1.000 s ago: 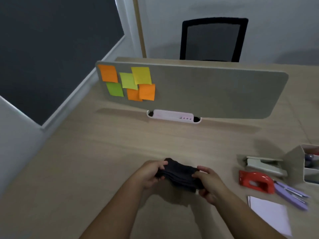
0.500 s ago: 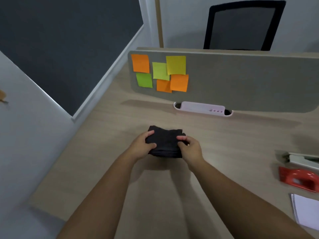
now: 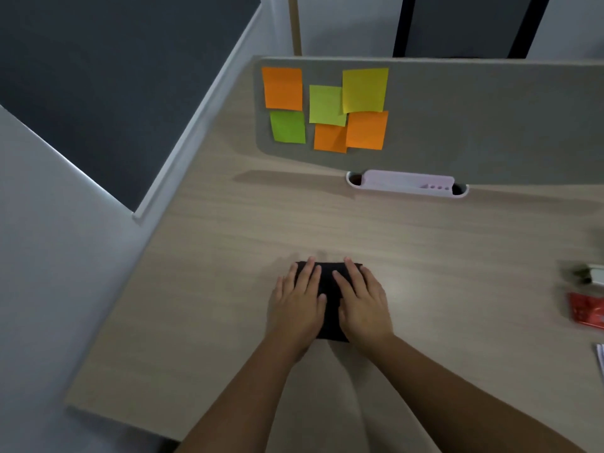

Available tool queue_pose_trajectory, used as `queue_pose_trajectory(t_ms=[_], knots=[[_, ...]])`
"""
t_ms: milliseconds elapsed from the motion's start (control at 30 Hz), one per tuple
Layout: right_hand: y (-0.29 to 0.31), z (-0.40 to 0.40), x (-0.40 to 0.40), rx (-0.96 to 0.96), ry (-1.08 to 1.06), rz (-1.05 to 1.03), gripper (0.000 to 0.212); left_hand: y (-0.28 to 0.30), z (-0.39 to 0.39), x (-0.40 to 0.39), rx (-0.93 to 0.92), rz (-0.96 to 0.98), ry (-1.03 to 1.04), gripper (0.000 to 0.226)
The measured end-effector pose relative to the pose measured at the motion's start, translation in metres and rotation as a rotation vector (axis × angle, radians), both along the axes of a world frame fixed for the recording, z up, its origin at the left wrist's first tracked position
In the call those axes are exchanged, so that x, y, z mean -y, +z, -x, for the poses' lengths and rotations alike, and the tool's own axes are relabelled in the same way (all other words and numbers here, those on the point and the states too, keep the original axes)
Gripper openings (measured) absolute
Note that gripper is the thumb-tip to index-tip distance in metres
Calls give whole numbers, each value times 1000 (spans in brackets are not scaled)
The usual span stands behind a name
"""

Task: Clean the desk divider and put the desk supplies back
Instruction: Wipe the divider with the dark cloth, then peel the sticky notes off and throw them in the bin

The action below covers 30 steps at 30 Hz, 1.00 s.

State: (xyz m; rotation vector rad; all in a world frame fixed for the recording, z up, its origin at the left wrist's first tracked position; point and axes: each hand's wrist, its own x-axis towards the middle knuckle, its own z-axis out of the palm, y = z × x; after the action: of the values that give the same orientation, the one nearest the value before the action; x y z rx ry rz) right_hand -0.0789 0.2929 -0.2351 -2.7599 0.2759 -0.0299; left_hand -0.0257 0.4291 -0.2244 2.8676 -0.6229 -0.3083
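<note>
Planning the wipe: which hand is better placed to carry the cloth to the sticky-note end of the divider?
Probably left. Both hands, left hand and right hand, press the cloth; the sticky notes sit slightly leftward.

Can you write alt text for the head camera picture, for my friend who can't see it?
Two bare hands, the left hand and the right hand, press flat on a folded black cloth on a wooden desk. Behind it stands a grey divider with six sticky notes, orange, green and yellow.
</note>
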Motion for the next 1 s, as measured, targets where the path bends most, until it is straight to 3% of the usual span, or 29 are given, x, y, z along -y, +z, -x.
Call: queue_pose_trajectory(t_ms=[133, 333, 467, 667, 867, 1000], knots=[[-21, -2, 14, -231, 43, 86, 63, -29, -9, -7, -81, -46, -86, 65], [-11, -2, 14, -362, 13, 54, 71, -30, -11, -9, -117, -84, -115, 66], [23, -39, 35, -161, -228, -243, 52, 0, -47, -2, -146, 82, -17, 58], [77, -157, 96, 100, -595, -987, 47, 53, -159, 22, -144, 580, 293, 49], [101, -221, 125, 337, -719, -1210, 41, 81, -233, 52, -362, 964, 507, 52], [97, -239, 127, 400, -738, -1272, 16, 86, -256, 92, -486, 1132, 502, 46]])
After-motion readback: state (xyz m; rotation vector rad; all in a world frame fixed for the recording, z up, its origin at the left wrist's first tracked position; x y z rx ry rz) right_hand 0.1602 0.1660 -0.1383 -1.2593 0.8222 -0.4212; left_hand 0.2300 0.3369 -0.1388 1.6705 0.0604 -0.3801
